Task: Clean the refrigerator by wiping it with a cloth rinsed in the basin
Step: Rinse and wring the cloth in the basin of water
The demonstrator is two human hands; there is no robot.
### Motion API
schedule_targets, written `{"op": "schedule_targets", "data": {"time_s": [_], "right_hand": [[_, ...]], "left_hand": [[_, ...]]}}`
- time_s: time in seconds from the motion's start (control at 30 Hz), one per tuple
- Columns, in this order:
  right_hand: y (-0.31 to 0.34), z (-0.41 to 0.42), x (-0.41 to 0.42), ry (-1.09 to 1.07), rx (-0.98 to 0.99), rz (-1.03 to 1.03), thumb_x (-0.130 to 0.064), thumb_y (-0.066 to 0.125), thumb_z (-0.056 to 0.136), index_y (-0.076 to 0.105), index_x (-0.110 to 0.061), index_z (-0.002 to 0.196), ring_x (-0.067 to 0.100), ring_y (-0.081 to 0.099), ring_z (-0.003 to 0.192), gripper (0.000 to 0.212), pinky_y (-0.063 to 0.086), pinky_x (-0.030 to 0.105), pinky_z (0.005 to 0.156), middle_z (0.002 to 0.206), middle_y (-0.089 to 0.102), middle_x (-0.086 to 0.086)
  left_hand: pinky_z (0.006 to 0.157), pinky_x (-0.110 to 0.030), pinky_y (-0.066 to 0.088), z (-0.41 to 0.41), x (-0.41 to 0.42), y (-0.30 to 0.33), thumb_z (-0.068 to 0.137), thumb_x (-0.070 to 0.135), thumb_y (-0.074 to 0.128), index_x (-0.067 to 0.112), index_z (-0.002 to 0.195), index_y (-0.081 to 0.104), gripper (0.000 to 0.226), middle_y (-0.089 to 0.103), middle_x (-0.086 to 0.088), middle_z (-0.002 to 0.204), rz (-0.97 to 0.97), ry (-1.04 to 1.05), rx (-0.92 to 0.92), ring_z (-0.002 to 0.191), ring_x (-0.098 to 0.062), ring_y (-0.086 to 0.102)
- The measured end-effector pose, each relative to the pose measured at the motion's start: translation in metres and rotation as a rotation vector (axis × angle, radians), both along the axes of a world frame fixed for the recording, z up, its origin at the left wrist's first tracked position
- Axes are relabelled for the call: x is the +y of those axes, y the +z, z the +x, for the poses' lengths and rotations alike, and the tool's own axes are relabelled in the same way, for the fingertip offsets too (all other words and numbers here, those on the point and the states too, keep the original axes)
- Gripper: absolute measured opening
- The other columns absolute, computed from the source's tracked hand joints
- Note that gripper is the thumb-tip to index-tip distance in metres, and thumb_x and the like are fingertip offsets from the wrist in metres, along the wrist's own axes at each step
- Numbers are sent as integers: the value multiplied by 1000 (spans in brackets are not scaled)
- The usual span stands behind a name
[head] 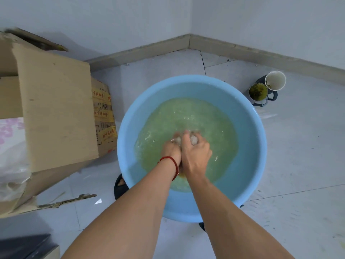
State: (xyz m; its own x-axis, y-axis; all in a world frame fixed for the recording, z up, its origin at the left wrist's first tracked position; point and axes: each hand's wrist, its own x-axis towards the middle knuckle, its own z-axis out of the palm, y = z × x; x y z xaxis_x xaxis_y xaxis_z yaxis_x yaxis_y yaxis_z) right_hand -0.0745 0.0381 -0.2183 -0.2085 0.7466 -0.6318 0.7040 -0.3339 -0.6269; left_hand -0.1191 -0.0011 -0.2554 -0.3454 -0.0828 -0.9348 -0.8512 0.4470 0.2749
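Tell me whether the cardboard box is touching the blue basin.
Apart. The head view shows a strip of bare floor tile between the cardboard box and the blue basin rim on its left side.

Head camera looks steeply down, close over basin [252,128] on floor.

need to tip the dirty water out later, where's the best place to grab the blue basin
A judgement: take the blue basin by its rolled rim at two opposite sides, left and right, one hand each, coming from above. It is wide, round and holds greenish water, so a one-sided grip would likely tilt it. Both hands are busy with the cloth.
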Motion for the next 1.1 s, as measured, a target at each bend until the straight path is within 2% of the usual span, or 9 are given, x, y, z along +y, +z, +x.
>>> {"op": "schedule_targets", "data": {"time_s": [0.1, 0.37, 0.47, 0.6, 0.7, 0.8, 0.87, 0.97, 1.1], "right_hand": [[0, 3, 19, 115, -143, 26, -47, 54, 99, 63, -13, 71, 37, 60, 78, 45, 49, 39, 75, 77, 69, 14], [53, 15, 55, 420, -209, -173, -59, 39, 104, 67, -16, 92, 33, 57, 97, 53, 45, 38, 89, 100, 64, 14], [82, 48, 68, 552, -57, -55, -28, 40, 110, 63, -18, 130, 26, 48, 131, 32, 36, 33, 104, 132, 58, 11], [135, 87, 54, 742, 122, 89, 6, 64, 79, 9, -30, 165, 11, -2, 160, 108, 12, 33, 127, 172, 9, -1], [157, 80, 40, 716, 264, 7, -11, 84, 72, 12, -30, 164, 10, 20, 157, 118, 26, 29, 122, 169, 25, -2], [178, 69, 44, 509, 318, 1, -12, 84, 77, 59, -35, 123, -3, 62, 107, 57, 52, 29, 91, 116, 65, -26], [194, 66, 52, 481, 285, 56, -2, 75, 79, 55, -28, 88, 3, 56, 73, 34, 50, 35, 69, 81, 64, -18], [225, 66, 60, 455, 313, 14, 3, 73, 76, 61, -21, 89, 19, 68, 80, 30, 59, 40, 72, 82, 71, -3], [262, 68, 64, 309, 507, -206, 15, 66, 81, 69, -18, 115, 26, 72, 100, 47, 63, 38, 83, 107, 76, 5]], "left_hand": [[86, -57, 60, 4, 3, 28, 85, 67, 52, 10, 76, 68, 59, 74, -27, 96, -39, -157, 91, 91, -42, 74], [83, -45, 62, -14, 9, 136, 94, 46, 65, 12, 79, 72, 37, 78, -11, 86, 54, -177, 165, 84, -28, 76], [96, -53, 57, -26, 4, 171, 80, 43, 69, 10, 99, 77, 39, 79, -12, 100, 205, -147, 77, 98, -31, 75], [101, -50, 51, -16, 9, 230, 86, 14, 56, 3, 94, 72, 21, 73, -17, 97, 381, -59, -62, 97, -31, 66], [89, -46, 52, -10, 9, 266, 72, 9, 54, 4, 104, 72, 37, 68, -16, 97, 505, -194, -123, 93, -28, 63], [88, -43, 56, -24, -5, 294, 82, -7, 43, -1, 124, 64, 47, 68, -20, 106, 600, -327, -165, 96, -26, 67], [99, -50, 56, -39, -24, 300, 75, -11, 47, -2, 133, 61, 60, 65, -24, 127, 634, -330, -167, 113, -28, 66], [103, -48, 55, -50, -50, 294, 67, -9, 67, 11, 141, 58, 77, 52, -13, 150, 450, -582, 35, 126, -23, 62], [90, -19, 52, -26, -47, 313, 73, 12, 85, 29, 145, 45, 84, 50, 7, 134, 361, -1028, 184, 114, -10, 60]]}}
